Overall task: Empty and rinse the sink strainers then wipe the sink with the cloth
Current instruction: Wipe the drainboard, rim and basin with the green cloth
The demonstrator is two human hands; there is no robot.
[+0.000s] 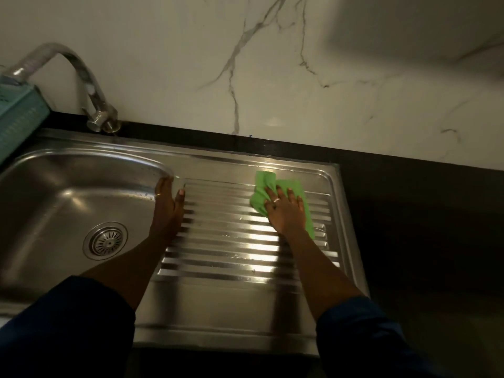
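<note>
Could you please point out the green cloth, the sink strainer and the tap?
green cloth [264, 179]: head view, bunched far corner.
sink strainer [105, 240]: head view, slotted centre.
tap [81, 67]: head view, curved spout.

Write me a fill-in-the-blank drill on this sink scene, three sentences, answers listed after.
1. The right hand presses a cloth whose colour is ____.
2. The left hand rests on the ridge between the basin and the ribbed ____.
3. The strainer sits in the drain at the bottom of the ____.

Missing words: green; drainboard; basin
</note>
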